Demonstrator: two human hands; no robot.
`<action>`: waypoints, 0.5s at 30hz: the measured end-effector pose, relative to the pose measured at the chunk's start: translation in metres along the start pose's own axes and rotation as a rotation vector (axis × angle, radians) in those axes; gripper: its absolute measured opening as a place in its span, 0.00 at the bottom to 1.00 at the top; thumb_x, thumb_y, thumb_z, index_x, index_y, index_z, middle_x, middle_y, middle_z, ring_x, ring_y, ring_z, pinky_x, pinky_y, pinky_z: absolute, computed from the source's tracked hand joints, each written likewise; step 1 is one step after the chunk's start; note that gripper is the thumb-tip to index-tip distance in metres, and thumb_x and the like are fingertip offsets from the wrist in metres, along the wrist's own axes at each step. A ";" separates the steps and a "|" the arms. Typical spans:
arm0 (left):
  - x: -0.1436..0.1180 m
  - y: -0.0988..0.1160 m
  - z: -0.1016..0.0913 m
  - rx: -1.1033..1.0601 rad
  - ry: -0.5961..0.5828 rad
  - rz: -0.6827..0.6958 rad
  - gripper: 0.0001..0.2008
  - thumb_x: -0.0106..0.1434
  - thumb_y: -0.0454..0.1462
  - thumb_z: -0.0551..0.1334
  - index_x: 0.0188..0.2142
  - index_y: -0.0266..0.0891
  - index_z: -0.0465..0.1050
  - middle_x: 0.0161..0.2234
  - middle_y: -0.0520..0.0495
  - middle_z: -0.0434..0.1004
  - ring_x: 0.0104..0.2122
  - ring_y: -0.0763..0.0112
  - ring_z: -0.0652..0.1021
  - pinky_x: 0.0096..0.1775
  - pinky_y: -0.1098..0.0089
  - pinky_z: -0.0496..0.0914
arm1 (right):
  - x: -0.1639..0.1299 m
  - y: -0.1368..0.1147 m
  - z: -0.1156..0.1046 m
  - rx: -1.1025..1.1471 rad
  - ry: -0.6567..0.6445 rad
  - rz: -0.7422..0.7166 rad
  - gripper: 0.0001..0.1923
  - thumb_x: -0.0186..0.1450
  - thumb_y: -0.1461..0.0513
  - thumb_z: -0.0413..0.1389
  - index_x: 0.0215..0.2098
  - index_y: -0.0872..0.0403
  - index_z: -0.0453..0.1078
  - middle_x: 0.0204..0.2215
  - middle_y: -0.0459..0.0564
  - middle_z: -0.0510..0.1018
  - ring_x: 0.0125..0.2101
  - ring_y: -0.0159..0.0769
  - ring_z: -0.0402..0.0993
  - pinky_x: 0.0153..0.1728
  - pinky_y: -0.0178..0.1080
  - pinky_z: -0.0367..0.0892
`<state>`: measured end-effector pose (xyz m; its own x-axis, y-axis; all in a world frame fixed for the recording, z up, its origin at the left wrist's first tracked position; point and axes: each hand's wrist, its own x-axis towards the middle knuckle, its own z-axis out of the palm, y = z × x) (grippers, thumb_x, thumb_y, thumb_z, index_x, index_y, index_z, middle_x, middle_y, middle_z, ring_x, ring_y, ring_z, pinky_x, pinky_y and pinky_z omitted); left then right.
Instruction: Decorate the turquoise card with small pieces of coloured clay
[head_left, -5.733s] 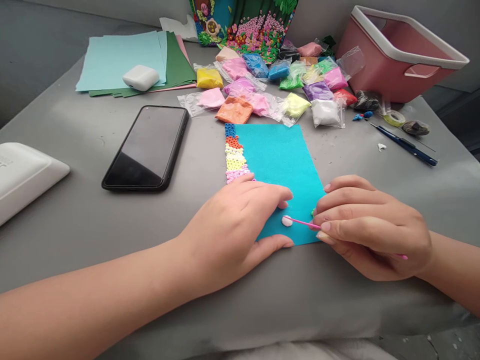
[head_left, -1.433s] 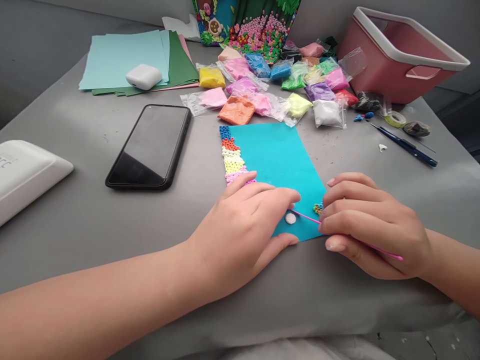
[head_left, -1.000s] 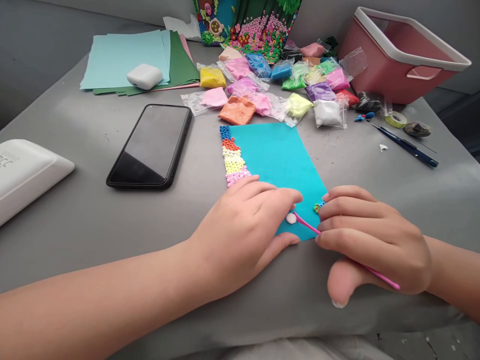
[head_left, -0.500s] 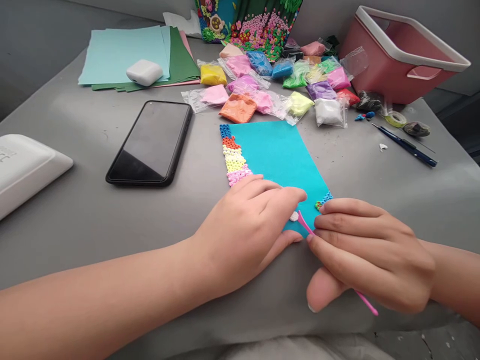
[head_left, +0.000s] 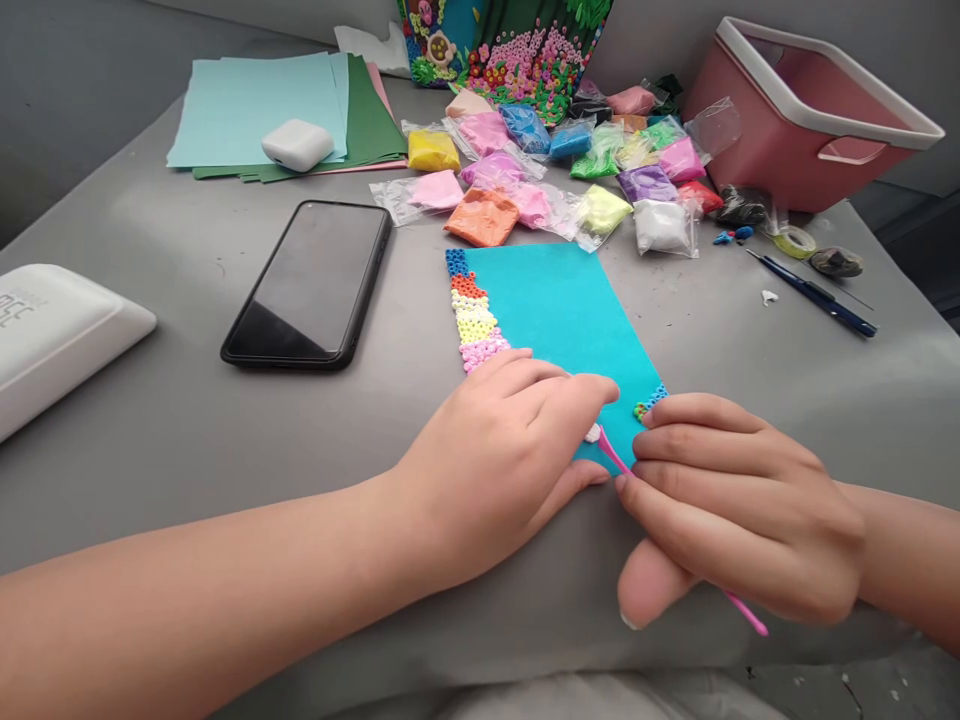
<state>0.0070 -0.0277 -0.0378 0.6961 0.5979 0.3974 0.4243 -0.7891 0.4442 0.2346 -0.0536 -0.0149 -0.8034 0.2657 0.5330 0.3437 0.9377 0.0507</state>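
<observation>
A turquoise card (head_left: pixel 555 310) lies on the grey table, with small ring-shaped clay pieces (head_left: pixel 471 300) in blue, orange, cream, yellow and pink bands down its left side. More blue and green rings (head_left: pixel 651 402) sit at its right edge. My left hand (head_left: pixel 510 450) rests over the card's near left part, fingers laid out and thumb apart, hiding what is beneath. Between its thumb and forefinger a white lump of clay (head_left: pixel 593 433) shows. My right hand (head_left: pixel 742 500) is closed around a thin pink modelling tool (head_left: pixel 616 455), whose flat tip touches the white lump.
Bagged coloured clay (head_left: pixel 484 217) is heaped behind the card. A phone (head_left: pixel 311 285), a white case (head_left: pixel 298 146) on paper sheets (head_left: pixel 251 110), and a white box (head_left: pixel 60 335) are at left. Right are a pink basket (head_left: pixel 795 150) and a dark blue pen-like tool (head_left: pixel 814 293).
The view has shifted slightly, so everything sits a little further right. Both hands keep nearly the same pose, and the pink tool's tip stays at the white lump.
</observation>
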 end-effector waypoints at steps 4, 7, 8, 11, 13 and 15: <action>0.000 0.001 -0.001 0.000 -0.001 -0.001 0.15 0.68 0.36 0.68 0.52 0.31 0.72 0.46 0.42 0.84 0.46 0.53 0.80 0.52 0.54 0.71 | 0.000 -0.001 0.000 0.001 0.019 0.007 0.22 0.73 0.50 0.57 0.29 0.58 0.74 0.19 0.48 0.78 0.26 0.37 0.78 0.42 0.46 0.77; 0.001 0.001 -0.001 -0.005 -0.007 -0.002 0.15 0.69 0.37 0.67 0.52 0.31 0.72 0.46 0.42 0.84 0.47 0.53 0.80 0.53 0.54 0.71 | 0.000 -0.001 -0.002 0.009 0.014 0.014 0.21 0.73 0.51 0.58 0.30 0.59 0.75 0.19 0.47 0.78 0.28 0.37 0.79 0.43 0.46 0.77; 0.001 0.001 -0.001 -0.005 -0.009 -0.003 0.15 0.69 0.37 0.67 0.52 0.31 0.72 0.46 0.42 0.84 0.47 0.53 0.80 0.52 0.54 0.71 | -0.001 -0.001 -0.002 0.015 0.014 0.016 0.21 0.73 0.51 0.58 0.31 0.59 0.75 0.19 0.48 0.78 0.28 0.37 0.79 0.44 0.46 0.77; 0.000 0.001 0.000 -0.001 -0.010 -0.005 0.15 0.68 0.37 0.68 0.51 0.32 0.72 0.46 0.42 0.84 0.47 0.53 0.80 0.52 0.54 0.71 | -0.001 -0.002 -0.002 0.021 0.024 0.013 0.20 0.72 0.51 0.60 0.31 0.59 0.75 0.20 0.48 0.78 0.29 0.38 0.80 0.45 0.46 0.77; -0.001 0.001 0.000 0.006 -0.010 -0.004 0.15 0.68 0.37 0.68 0.51 0.32 0.72 0.46 0.42 0.84 0.47 0.53 0.80 0.52 0.54 0.72 | 0.000 -0.002 0.000 0.013 0.031 0.008 0.20 0.71 0.50 0.60 0.31 0.58 0.75 0.20 0.47 0.78 0.29 0.37 0.80 0.46 0.45 0.77; -0.001 0.001 0.000 0.011 -0.010 -0.004 0.15 0.69 0.37 0.68 0.51 0.33 0.71 0.46 0.42 0.84 0.47 0.54 0.80 0.53 0.54 0.72 | 0.001 -0.004 0.001 0.001 0.030 0.008 0.20 0.71 0.50 0.59 0.30 0.57 0.75 0.19 0.46 0.77 0.28 0.37 0.79 0.45 0.45 0.77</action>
<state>0.0067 -0.0289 -0.0378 0.7002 0.6000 0.3870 0.4338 -0.7880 0.4369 0.2323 -0.0566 -0.0157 -0.7857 0.2658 0.5586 0.3492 0.9359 0.0458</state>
